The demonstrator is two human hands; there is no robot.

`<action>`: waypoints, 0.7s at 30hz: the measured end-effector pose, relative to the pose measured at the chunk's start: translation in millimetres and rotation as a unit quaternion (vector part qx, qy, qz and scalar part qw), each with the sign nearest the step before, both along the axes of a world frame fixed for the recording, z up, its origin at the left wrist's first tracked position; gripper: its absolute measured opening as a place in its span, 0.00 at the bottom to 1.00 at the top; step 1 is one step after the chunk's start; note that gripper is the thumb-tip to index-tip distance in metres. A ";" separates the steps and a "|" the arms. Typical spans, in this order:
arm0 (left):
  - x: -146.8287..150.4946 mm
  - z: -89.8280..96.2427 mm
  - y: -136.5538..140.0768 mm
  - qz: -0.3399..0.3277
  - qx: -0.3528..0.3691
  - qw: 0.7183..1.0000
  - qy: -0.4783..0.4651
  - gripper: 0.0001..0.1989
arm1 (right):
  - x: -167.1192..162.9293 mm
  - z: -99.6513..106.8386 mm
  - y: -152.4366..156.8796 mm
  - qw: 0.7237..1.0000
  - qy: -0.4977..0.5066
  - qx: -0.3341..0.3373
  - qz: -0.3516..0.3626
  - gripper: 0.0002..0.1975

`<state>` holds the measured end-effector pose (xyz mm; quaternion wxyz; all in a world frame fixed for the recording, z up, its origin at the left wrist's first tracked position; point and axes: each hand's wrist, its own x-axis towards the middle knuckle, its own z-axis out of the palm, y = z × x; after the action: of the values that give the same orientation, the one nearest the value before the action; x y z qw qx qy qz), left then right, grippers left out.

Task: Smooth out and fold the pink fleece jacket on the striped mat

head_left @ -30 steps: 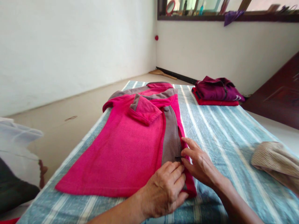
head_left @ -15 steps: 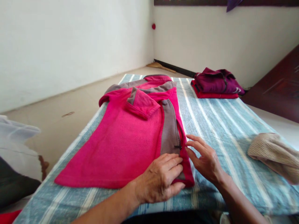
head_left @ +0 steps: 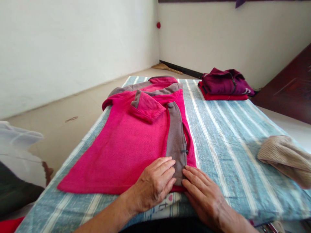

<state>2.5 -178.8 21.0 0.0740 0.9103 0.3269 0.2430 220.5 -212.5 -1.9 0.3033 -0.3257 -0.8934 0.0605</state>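
A pink fleece jacket point(head_left: 131, 142) with grey trim lies spread on a blue striped cloth point(head_left: 225, 142). One sleeve is folded across its chest, and a small dark zipper pull point(head_left: 184, 150) shows on the grey panel. My left hand point(head_left: 155, 184) rests palm down on the jacket's near hem, fingers together. Beside it, my right hand point(head_left: 201, 191) lies flat on the hem's right corner, fingers pointing at the grey panel. Neither hand grips anything.
A stack of folded maroon and red garments point(head_left: 224, 86) sits at the far right of the cloth. A beige knitted item point(head_left: 284, 158) lies at the right edge. White and dark fabric point(head_left: 17, 161) is piled at the left. A dark wooden panel point(head_left: 289, 94) leans far right.
My right hand let go of the zipper pull and came down to the hem beside my left hand. My left hand slid slightly left. The view tilted down.
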 end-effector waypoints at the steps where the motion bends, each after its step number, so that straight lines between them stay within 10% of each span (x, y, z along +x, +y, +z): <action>1: -0.4 0.6 0.6 -0.001 -0.005 1.000 0.000 0.10 | 0.0 -1.7 -0.6 1.000 0.000 0.004 -0.001 0.16; 21: -23.1 3.9 -0.5 0.096 -0.031 0.994 -0.048 0.12 | -1.5 1.0 2.6 1.000 0.004 0.017 -0.003 0.13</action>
<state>-20.6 -179.3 24.8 0.0945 0.8590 0.4166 0.2821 219.0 -209.9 -0.9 0.3127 -0.3227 -0.8922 0.0459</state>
